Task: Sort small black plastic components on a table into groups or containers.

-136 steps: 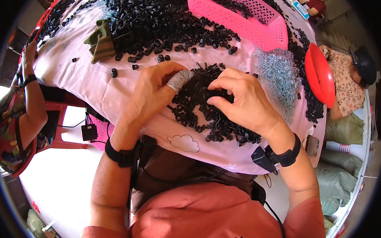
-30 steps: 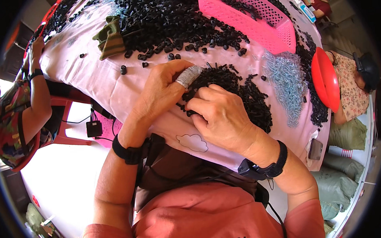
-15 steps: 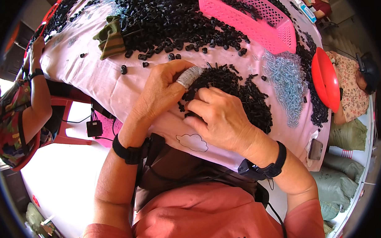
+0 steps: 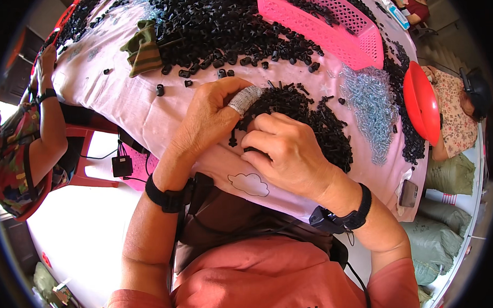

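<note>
My left hand (image 4: 209,109) is bent over the near edge of a pile of small black plastic pieces (image 4: 330,132), with a grey cloth wrap (image 4: 245,99) around one digit. Its fingers are closed, and whatever lies between them is hidden. Close beside it, my right hand (image 4: 287,150) is curled in front of the same pile. Thumb and fingers press together there, with a dark spot between them too small to name. A few loose black pieces (image 4: 233,139) lie just below my left hand on the pink tablecloth (image 4: 214,155).
Beyond my hands spreads a larger heap of black parts (image 4: 220,30), with a striped green cloth (image 4: 145,51) beside it. A pink basket (image 4: 357,47), clear bluish pieces (image 4: 370,111) and a red bowl (image 4: 420,102) are to the right. Other people sit at both sides.
My right hand has shifted slightly and its fingers have curled a little differently. My left hand stays almost in place. Loose black pieces below it now lie differently.
</note>
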Demonstrator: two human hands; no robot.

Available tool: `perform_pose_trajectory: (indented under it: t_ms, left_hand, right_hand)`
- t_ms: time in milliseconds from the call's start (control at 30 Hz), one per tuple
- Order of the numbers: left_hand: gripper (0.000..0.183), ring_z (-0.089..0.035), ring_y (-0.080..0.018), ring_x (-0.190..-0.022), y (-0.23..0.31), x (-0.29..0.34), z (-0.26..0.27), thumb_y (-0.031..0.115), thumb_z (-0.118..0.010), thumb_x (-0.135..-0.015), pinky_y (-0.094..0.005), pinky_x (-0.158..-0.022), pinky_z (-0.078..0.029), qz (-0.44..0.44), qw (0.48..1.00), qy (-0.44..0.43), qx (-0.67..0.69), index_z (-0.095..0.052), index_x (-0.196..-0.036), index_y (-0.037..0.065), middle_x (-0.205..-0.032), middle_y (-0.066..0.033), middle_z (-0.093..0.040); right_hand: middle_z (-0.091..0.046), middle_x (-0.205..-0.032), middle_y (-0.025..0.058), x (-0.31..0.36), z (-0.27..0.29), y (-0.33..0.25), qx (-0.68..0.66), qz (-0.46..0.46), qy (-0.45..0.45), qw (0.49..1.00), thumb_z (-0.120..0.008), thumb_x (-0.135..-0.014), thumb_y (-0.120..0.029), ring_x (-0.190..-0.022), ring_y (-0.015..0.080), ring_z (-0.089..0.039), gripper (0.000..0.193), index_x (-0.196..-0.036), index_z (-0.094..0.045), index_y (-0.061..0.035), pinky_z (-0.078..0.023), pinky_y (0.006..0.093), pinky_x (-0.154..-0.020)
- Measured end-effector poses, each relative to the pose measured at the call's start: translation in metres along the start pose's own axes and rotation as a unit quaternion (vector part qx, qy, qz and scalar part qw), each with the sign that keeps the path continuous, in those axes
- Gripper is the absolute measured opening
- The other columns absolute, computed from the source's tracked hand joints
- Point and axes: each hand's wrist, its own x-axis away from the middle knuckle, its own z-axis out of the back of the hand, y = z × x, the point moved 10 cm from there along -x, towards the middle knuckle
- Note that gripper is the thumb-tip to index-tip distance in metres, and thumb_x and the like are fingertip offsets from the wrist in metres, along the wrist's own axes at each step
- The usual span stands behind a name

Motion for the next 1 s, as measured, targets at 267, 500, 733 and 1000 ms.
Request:
perform_pose_trajectory:
  t_ms: [267,500,733,1000]
  left_hand:
    - [0.022,-0.059,-0.0063,-0.075,0.000,0.000,0.000,0.019,-0.068,-0.100,-0.0242,-0.066,-0.048,0.011,1.000,-0.009,0.008,-0.073,-0.111,0.000,-0.085,0.0011,-0.067]
    - [0.022,-0.059,-0.0067,-0.075,-0.001,0.001,-0.002,0.019,-0.067,-0.100,-0.0239,-0.066,-0.048,0.034,0.999,-0.008,0.009,-0.072,-0.111,0.000,-0.086,0.0011,-0.067]
    - [0.021,-0.059,-0.0060,-0.074,0.003,0.001,-0.002,0.017,-0.067,-0.101,-0.0230,-0.067,-0.048,0.038,0.999,-0.013,0.004,-0.072,-0.111,0.000,-0.088,0.0023,-0.066]
    - [0.020,-0.058,-0.0058,-0.074,0.001,0.002,-0.002,0.015,-0.065,-0.102,-0.0231,-0.066,-0.048,0.041,0.999,-0.008,0.025,-0.072,-0.113,0.000,-0.086,0.0013,-0.067]
  right_hand:
    - [-0.067,-0.088,0.0069,0.018,0.016,0.059,-0.325,-0.225,0.059,0.916,-0.072,-0.090,-0.001,-0.075,0.0145,-0.072,0.008,-0.093,-0.064,0.0011,-0.057,0.0269,-0.066]
    - [-0.071,-0.087,0.0061,0.032,0.019,0.104,-0.472,-0.322,0.090,0.815,-0.070,-0.097,-0.007,-0.079,0.0139,-0.073,0.008,-0.098,-0.066,0.0004,-0.058,0.0231,-0.068]
    - [-0.073,-0.091,0.0070,0.014,0.077,0.146,-0.281,-0.265,0.257,0.886,-0.074,-0.094,-0.009,-0.073,0.0122,-0.069,0.019,-0.109,-0.070,0.0012,-0.055,0.0252,-0.064]
    - [-0.068,-0.087,0.0129,-0.002,0.033,0.063,-0.043,-0.138,0.100,0.984,-0.078,-0.081,-0.009,-0.079,0.0323,-0.069,0.007,-0.084,-0.074,-0.0044,-0.055,0.0416,-0.070]
